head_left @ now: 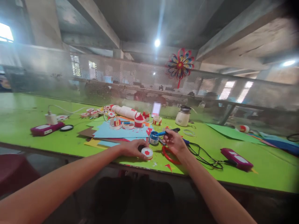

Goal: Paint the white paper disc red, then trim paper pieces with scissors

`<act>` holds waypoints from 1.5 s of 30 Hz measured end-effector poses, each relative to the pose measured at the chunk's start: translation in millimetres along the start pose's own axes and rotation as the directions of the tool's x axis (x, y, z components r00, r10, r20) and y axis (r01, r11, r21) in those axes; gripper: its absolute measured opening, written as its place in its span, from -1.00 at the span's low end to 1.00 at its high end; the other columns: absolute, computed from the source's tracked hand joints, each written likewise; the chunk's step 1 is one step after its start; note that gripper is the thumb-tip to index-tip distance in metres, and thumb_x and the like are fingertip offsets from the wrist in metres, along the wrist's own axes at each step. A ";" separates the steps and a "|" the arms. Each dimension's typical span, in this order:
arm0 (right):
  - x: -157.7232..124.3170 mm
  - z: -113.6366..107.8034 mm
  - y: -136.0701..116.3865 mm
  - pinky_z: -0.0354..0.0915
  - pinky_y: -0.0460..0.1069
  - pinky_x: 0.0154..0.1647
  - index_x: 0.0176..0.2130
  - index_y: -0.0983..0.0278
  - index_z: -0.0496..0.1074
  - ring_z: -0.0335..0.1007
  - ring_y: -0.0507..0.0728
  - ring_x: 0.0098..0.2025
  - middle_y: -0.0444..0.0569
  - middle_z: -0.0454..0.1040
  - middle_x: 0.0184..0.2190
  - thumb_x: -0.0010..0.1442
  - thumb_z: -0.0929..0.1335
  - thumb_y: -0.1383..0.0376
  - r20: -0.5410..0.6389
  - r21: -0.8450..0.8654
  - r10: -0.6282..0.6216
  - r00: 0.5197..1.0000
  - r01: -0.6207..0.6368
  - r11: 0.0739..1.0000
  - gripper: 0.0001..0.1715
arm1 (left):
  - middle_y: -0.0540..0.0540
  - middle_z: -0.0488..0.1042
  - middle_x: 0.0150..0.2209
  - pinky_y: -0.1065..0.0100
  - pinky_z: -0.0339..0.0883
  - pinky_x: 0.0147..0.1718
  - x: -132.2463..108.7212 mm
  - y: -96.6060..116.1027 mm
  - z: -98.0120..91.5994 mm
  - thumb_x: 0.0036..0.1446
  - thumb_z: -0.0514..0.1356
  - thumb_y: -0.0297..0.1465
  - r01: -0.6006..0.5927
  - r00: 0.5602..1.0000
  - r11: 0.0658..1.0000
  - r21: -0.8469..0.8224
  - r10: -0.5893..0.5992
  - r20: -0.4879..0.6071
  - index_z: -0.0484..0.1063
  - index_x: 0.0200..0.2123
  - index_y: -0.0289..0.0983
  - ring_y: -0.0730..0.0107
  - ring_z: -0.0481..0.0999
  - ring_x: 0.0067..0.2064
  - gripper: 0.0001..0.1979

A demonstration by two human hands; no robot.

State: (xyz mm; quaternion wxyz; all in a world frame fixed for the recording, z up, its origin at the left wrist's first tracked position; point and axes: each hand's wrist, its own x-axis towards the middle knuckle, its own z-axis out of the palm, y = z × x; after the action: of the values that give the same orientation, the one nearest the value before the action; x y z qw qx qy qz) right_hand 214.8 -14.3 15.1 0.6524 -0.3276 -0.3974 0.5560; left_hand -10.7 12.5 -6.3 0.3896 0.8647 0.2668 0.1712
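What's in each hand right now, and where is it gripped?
Right hand: a blue and black tool, pinched around its middle. Left hand: a round red-centred piece, held by its side.

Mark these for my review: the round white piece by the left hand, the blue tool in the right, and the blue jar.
Round white piece (147,153): head view, on its red centre.
Blue tool (161,133): head view, on its blue shaft.
Blue jar (154,139): head view, on its side.
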 end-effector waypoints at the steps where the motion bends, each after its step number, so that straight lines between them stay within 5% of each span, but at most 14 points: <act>1: -2.2 1.2 1.1 0.19 -0.12 -0.64 -0.59 0.27 0.30 0.10 -0.06 -0.68 -0.23 0.24 -0.77 -0.16 0.47 0.28 0.011 -0.005 0.010 1.000 -0.010 1.000 -0.74 | -0.06 0.42 -0.20 0.37 0.26 -0.20 0.3 -0.1 0.3 -0.15 0.36 -0.16 -0.009 1.000 1.000 0.004 0.009 0.009 0.41 -0.18 -0.28 0.31 0.39 -0.16 -0.52; 9: -15.3 8.6 15.5 0.12 -0.12 -0.72 -0.65 0.26 0.25 -0.02 -0.08 -0.75 -0.27 0.14 -0.83 -0.11 0.45 0.30 -0.016 -0.121 0.003 1.000 -0.005 0.993 -0.69 | -0.09 0.42 -0.11 0.38 0.24 -0.14 0.1 -3.6 -0.2 -0.07 0.33 -0.14 -0.080 0.996 0.987 0.140 0.083 -0.017 0.45 -0.12 -0.26 0.29 0.40 -0.10 -0.53; 18: -19.3 12.6 29.2 0.08 -0.13 -0.75 -0.46 0.26 0.32 -0.03 -0.09 -0.78 -0.34 0.13 -0.83 -0.09 0.45 0.28 0.012 -0.288 -0.085 0.996 0.085 0.954 -0.78 | -0.08 0.42 -0.11 0.37 0.23 -0.15 1.8 -6.4 1.1 -0.07 0.31 -0.09 -0.088 0.995 0.982 0.167 0.093 -0.021 0.45 -0.12 -0.28 0.30 0.40 -0.12 -0.50; 28: -17.9 12.5 30.2 0.12 -0.11 -0.72 -0.48 0.27 0.33 0.01 -0.09 -0.77 -0.31 0.17 -0.81 -0.02 0.45 0.21 0.031 -0.303 -0.136 0.990 0.139 0.943 -0.75 | -0.04 0.45 -0.20 0.38 0.24 -0.20 1.3 -7.0 2.1 -0.14 0.35 -0.09 -0.029 0.999 0.994 0.105 0.033 -0.038 0.40 -0.14 -0.27 0.33 0.40 -0.18 -0.47; 32: -12.1 11.7 21.3 0.16 -0.11 -0.69 -0.51 0.27 0.31 0.06 -0.08 -0.74 -0.30 0.18 -0.78 -0.05 0.47 0.18 -0.009 -0.286 -0.260 0.966 0.246 0.926 -0.69 | -0.05 0.45 -0.21 0.39 0.23 -0.24 0.8 -4.9 2.2 -0.14 0.35 -0.08 -0.012 0.999 0.990 0.140 0.019 -0.050 0.42 -0.16 -0.28 0.33 0.40 -0.19 -0.48; 36: 2.8 5.5 12.1 0.19 -0.11 -0.65 -0.49 0.29 0.35 0.19 -0.04 -0.69 -0.23 0.31 -0.72 -0.08 0.49 0.13 -0.156 -0.394 -0.463 0.873 0.375 0.839 -0.66 | -0.05 0.44 -0.20 0.39 0.23 -0.23 1.4 -6.1 1.9 -0.16 0.36 -0.09 -0.028 0.998 0.992 0.123 0.034 -0.051 0.42 -0.18 -0.29 0.31 0.41 -0.17 -0.48; 39: 12.6 -1.2 12.3 0.21 -0.10 -0.63 -0.49 0.32 0.39 0.24 -0.03 -0.67 -0.18 0.35 -0.71 -0.04 0.47 0.11 -0.146 -0.533 -0.574 0.806 0.425 0.732 -0.65 | -0.06 0.44 -0.19 0.40 0.23 -0.24 1.0 -5.4 1.5 -0.16 0.36 -0.10 -0.015 0.999 0.994 0.107 0.020 -0.049 0.43 -0.18 -0.27 0.30 0.41 -0.16 -0.50; 45: 25.3 -13.4 14.8 0.18 -0.09 -0.65 -0.57 0.33 0.39 0.23 0.00 -0.69 -0.13 0.36 -0.72 0.03 0.41 0.06 -0.103 -0.772 -0.542 0.834 0.277 0.572 -0.60 | -0.06 0.45 -0.19 0.40 0.23 -0.25 -0.9 -3.0 0.6 -0.17 0.36 -0.08 -0.005 0.999 0.994 0.106 0.011 -0.050 0.45 -0.18 -0.26 0.29 0.41 -0.16 -0.48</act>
State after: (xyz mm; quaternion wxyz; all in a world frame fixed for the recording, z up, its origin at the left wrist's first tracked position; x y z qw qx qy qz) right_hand 221.4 13.4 -0.2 0.6346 -0.5444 -0.5358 0.1180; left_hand -12.1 13.3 -9.1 0.3358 0.8805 0.2819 0.1801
